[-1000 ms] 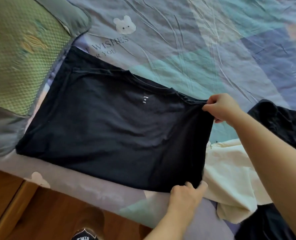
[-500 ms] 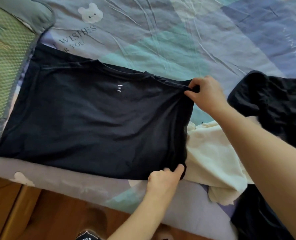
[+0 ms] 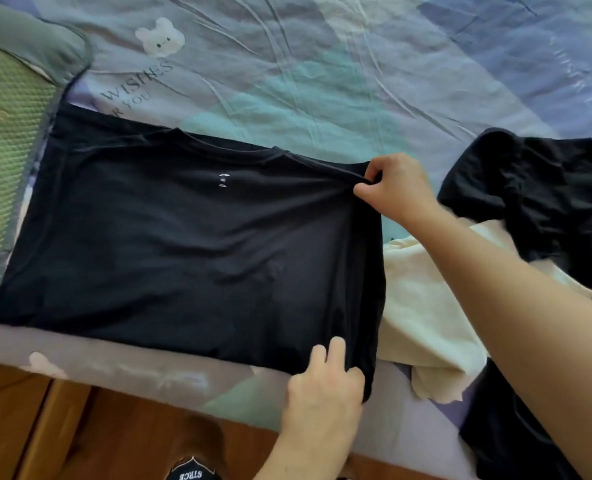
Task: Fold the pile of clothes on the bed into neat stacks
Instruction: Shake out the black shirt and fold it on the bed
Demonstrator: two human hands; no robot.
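A black T-shirt [image 3: 190, 244] with a small white logo lies spread flat on the bed near its front edge. My right hand [image 3: 396, 187] pinches the shirt's far right corner by the shoulder. My left hand [image 3: 325, 382] grips the near right corner at the hem. To the right lies a cream garment [image 3: 422, 313], crumpled, partly under my right forearm. Another black garment [image 3: 536, 199] is bunched at the far right, and more dark cloth [image 3: 502, 441] lies at the lower right.
The bedsheet [image 3: 322, 81] is blue, teal and lilac with a white bear print and lettering. A green mesh pillow [image 3: 7, 133] with a grey border lies at the left. Wooden floor [image 3: 62, 434] shows below the bed's edge.
Both hands have kept their grip on the shirt's right edge and drawn it leftward, folding it a little over the body. The view has shifted slightly.
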